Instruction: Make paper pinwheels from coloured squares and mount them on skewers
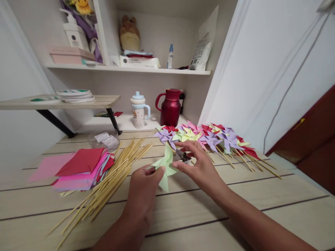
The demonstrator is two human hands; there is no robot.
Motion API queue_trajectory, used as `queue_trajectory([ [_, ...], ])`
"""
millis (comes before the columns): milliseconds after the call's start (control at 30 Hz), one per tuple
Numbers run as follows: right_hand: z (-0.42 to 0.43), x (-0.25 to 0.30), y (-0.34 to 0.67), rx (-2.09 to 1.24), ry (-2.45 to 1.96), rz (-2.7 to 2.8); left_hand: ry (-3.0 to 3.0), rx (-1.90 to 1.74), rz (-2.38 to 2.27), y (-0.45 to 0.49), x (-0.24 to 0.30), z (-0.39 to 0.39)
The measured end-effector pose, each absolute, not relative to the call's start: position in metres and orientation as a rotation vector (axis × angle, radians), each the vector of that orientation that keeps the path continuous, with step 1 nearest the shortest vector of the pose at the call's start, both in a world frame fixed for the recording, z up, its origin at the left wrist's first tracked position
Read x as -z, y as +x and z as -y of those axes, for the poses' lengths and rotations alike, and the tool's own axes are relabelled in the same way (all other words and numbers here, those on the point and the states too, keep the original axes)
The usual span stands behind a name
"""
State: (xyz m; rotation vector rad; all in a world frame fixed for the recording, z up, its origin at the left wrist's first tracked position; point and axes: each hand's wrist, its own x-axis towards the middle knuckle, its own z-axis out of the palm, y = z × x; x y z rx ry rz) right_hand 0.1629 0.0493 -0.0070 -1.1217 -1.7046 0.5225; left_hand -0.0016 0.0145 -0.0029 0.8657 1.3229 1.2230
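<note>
My left hand is closed on a light green folded paper pinwheel, holding it above the wooden table. My right hand touches the pinwheel's right side with its fingertips, fingers curved over a small open container with dark bits inside. Whether the right hand pinches anything is unclear. A pile of thin wooden sticks lies left of my hands. A stack of red and pink paper squares lies further left.
A row of finished paper pinwheels on sticks lies behind my hands. A red jug and a spotted lidded cup stand at the back. Shelves above carry bottles, boxes and a plush toy. A white wall is on the right.
</note>
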Motion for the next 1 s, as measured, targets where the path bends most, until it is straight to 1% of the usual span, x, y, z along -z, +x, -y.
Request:
queue_trajectory([
  [167,-0.054,0.009,0.163,-1.035,-1.069,1.642,0.935,-1.228,-1.408,0.000,0.001,-0.016],
  [233,-0.053,0.009,0.161,-1.136,-1.055,1.618,0.999,-1.238,-1.430,-0.001,0.002,-0.017],
  [500,-0.048,0.007,0.159,-1.119,-1.054,1.591,1.116,-1.233,-1.401,-0.003,0.010,-0.019],
  [700,-0.044,0.002,0.159,-1.016,-1.072,1.707,1.138,-1.226,-1.411,0.000,0.011,-0.019],
  [867,-0.038,-0.001,0.156,-0.866,-1.138,1.729,1.062,-1.261,-1.387,0.001,0.012,-0.020],
  [933,-0.037,0.002,0.155,-0.912,-1.137,1.673,1.021,-1.287,-1.346,0.001,0.011,-0.020],
  [1000,-0.038,0.007,0.154,-1.049,-1.099,1.563,0.996,-1.325,-1.265,0.001,0.009,-0.020],
])
